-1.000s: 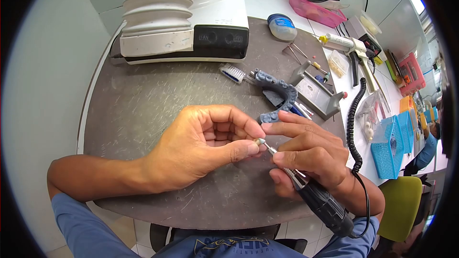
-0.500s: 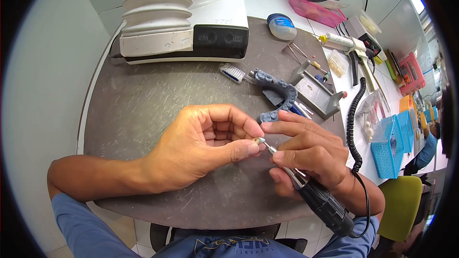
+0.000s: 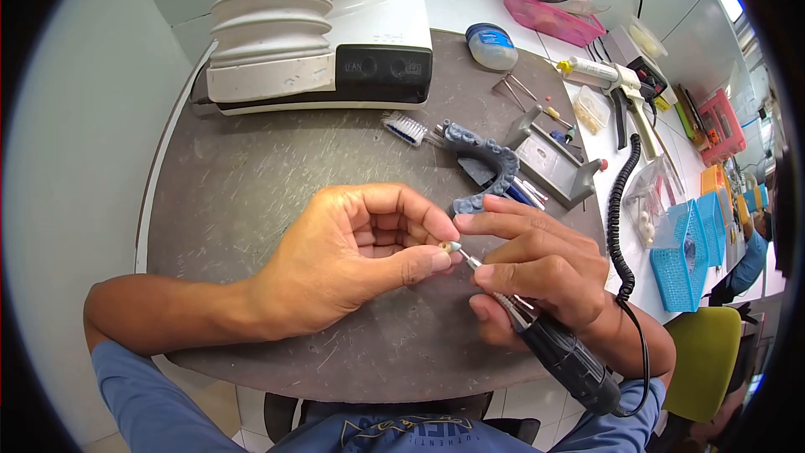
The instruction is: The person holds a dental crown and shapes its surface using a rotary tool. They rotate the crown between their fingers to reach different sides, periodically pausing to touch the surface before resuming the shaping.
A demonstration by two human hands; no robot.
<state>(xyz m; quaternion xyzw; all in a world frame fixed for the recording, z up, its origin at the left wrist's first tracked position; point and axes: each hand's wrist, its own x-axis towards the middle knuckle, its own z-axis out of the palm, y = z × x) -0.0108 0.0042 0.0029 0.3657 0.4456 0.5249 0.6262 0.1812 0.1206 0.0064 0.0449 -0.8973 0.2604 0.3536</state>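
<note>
My left hand (image 3: 331, 264) pinches a small cream-coloured dental crown (image 3: 444, 247) between thumb and forefinger, its other fingers curled. My fingertips cover much of the crown. In my right hand (image 3: 549, 264) is a black and silver dental handpiece (image 3: 570, 361), gripped like a pen and slanting up to the left. Its pale blue-grey pointed tip (image 3: 454, 247) sits at the crown, apparently touching it. Just beyond my fingers lies a grey dental arch model (image 3: 501, 161). A brush with white bristles (image 3: 407, 127) rests beside the model.
A white suction unit (image 3: 381, 8) with a wide ribbed hose (image 3: 272, 8) stands at the back. To the right are a metal stand (image 3: 553, 159), a dispensing gun (image 3: 625, 84), blue baskets (image 3: 679, 256) and a coiled black cord (image 3: 619, 218). A lidded jar (image 3: 492, 48) sits behind.
The view has shifted very slightly. My hands keep almost the same pose, with the handpiece tip still at the crown, which looks slightly turned.
</note>
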